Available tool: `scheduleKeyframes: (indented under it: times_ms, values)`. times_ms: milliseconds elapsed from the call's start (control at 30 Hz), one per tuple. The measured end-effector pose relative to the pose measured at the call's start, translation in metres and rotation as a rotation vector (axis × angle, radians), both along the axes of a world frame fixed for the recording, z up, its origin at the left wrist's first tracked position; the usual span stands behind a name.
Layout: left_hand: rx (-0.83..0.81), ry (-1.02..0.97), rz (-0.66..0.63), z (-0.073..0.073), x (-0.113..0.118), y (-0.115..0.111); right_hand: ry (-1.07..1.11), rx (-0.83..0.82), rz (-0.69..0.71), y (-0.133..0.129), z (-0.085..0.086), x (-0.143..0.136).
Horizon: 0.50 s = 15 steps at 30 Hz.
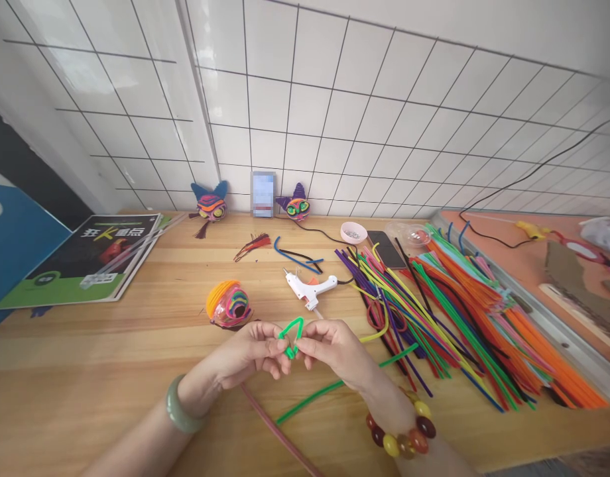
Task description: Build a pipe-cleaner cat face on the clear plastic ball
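Observation:
Between my two hands is a green pipe cleaner (300, 326), bent into a small pointed loop above the table. The fingers of my left hand (258, 349) pinch its left side. My right hand (331, 346) grips the right side near the lower end, with thumb and forefinger pressed together. Another green pipe cleaner (309, 399) lies on the wood, passing beneath my right wrist. Just beyond my left hand sits a round ornament (229, 305) with orange, pink and blue coils. A white glue gun (311, 289) rests on its side past my fingertips.
Many coloured pipe cleaners (464, 318) spread over the right side, with scissors (379, 313) among them. A pink bowl (353, 232) and a dark phone (386, 249) lie behind. Two eared ornaments stand by the tiled wall (335, 119). A magazine (86, 255) lies at left.

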<state>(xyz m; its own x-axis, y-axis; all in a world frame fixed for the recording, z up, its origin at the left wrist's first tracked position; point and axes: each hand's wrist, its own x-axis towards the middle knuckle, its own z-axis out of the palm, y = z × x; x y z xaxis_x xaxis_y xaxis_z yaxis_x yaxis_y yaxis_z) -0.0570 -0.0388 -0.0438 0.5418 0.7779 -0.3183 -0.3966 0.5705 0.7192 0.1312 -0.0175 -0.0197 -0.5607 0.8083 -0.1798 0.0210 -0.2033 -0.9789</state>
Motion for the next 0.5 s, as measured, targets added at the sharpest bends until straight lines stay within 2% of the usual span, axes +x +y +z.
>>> scheduleKeyframes:
  times_ms: [233,500]
  values:
    - [0.026,0.012,-0.010,0.0007,0.0001,0.0002,0.011,0.005,-0.036,-0.0013,0.0018,-0.0030]
    - [0.068,0.047,-0.030,0.0011,0.0000,-0.0001,0.073,-0.049,-0.038,-0.0012,-0.0051,-0.0020]
